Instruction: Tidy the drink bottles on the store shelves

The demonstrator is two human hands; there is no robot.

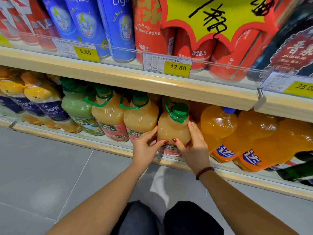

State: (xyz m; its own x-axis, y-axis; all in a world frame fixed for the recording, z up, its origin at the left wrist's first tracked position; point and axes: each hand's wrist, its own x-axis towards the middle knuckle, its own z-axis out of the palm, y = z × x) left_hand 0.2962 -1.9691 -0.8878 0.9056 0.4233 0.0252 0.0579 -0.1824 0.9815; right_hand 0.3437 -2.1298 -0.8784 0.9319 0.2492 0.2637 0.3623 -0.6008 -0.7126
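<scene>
Head view: a person crouches before the lower shelf [84, 142], both forearms reaching forward to one juice bottle [173, 129].
Bottle place: front row of the lower shelf, between a matching peach-coloured bottle [140, 117] on its left and the orange soda bottles [218, 122] on its right, under the wooden lip of the upper shelf [152, 83].
Long axis: roughly upright, green cap [179, 111] on top; the wide lens makes any small lean hard to judge.
Left hand [145, 148]: curled round the bottle's left flank, thumb across the front just above the label, fingers slipped into the gap toward the neighbour.
Right hand [194, 146]: curled round the right flank, thumb on the front beside the other thumb, fingers between the bottle and the soda; a bead bracelet [205, 172] sits on the wrist.
Key relation: the bottle lies straight ahead of both hands, clasped evenly between them, neither hand nearer. By my judgement, any turn or slide into line would go about or along that upright axis, with little room on either side.
Bottle body: clear, smooth, glossy plastic with a bulbous shoulder narrowing to a short neck; cloudy pale-orange juice inside.
Cap and handle: ridged green screw cap, with a thin green carry loop [169, 114] hanging off the neck.
Label: pinkish band low down, mostly hidden by the hands.
Shelf: pale wood-look edge with a clear plastic front rail.
Handling guess: full, heavy and slick-walled, so a two-handed hold suits it.
</scene>
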